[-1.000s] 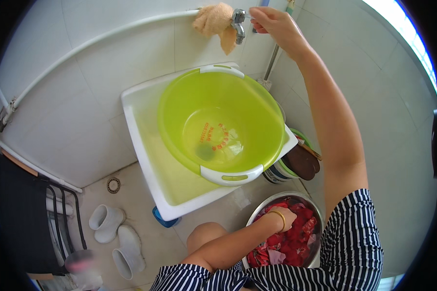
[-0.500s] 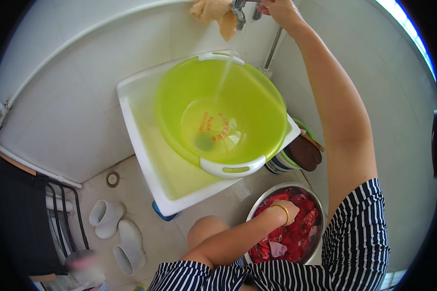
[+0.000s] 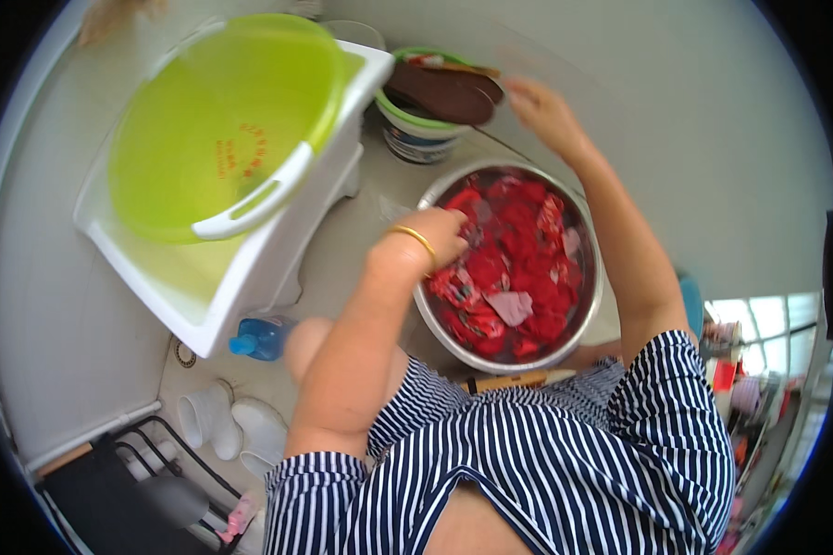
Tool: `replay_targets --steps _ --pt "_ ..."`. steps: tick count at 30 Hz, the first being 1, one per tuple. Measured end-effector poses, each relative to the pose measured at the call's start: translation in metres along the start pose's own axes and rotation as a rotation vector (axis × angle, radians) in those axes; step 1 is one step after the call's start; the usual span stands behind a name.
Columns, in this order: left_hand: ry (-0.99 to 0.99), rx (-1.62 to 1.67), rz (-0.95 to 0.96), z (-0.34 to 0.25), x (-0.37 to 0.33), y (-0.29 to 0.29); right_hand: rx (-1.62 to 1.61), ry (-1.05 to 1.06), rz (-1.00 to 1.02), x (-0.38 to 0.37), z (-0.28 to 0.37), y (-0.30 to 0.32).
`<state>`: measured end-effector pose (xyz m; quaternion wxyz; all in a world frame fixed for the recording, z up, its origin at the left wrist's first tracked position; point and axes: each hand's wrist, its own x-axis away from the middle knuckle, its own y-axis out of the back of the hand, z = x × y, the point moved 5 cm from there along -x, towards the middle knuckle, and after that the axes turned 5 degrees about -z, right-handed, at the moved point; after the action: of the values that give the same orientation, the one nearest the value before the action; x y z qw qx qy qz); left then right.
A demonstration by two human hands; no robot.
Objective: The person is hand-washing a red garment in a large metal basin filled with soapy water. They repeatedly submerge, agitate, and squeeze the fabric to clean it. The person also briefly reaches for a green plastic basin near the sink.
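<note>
In the steel basin (image 3: 594,310), red patterned clothes (image 3: 518,231) lie soaking in water, with a pale pink piece (image 3: 509,307) among them. My left hand (image 3: 433,236), wearing a gold bangle, reaches over the basin's left rim. Its fingers are bent and apart above the wet clothes, with nothing seen in them. Beyond the basin's far right side my right hand (image 3: 548,116) is in the air, empty, fingers stretched out and slightly blurred. It is nearest a bucket (image 3: 416,139) topped with dark brown soles (image 3: 449,92).
A green plastic tub (image 3: 185,139) with white handles sits in a white sink (image 3: 204,319) on the left. Below it stand a blue bottle (image 3: 261,339) and white boots (image 3: 211,418). A black folding chair (image 3: 111,499) is at lower left. A wooden-handled item (image 3: 518,380) lies beneath the basin.
My right hand has left the tap and come down towards the basin. The left hand has lifted from the clothes to the basin's left rim. The view has turned down and right.
</note>
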<state>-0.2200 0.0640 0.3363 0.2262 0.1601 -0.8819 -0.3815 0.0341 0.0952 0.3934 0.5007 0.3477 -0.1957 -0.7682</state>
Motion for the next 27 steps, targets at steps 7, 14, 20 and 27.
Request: replay_targets --steps 7,14,20,27 --pt "0.041 -0.094 0.087 -0.032 -0.046 -0.025 0.085 -0.705 0.113 0.307 -0.225 0.048" --pt "0.003 -0.016 -0.196 0.007 -0.150 -0.136 0.270 -0.678 -0.096 0.340 -0.310 0.051" --pt "0.125 -0.215 -0.048 -0.015 -0.200 -0.223 0.441 -0.583 0.071 0.279 -0.351 0.004" --pt "0.211 -0.201 0.007 0.008 -0.274 -0.291 0.481 -0.622 0.380 0.295 -0.334 -0.083"
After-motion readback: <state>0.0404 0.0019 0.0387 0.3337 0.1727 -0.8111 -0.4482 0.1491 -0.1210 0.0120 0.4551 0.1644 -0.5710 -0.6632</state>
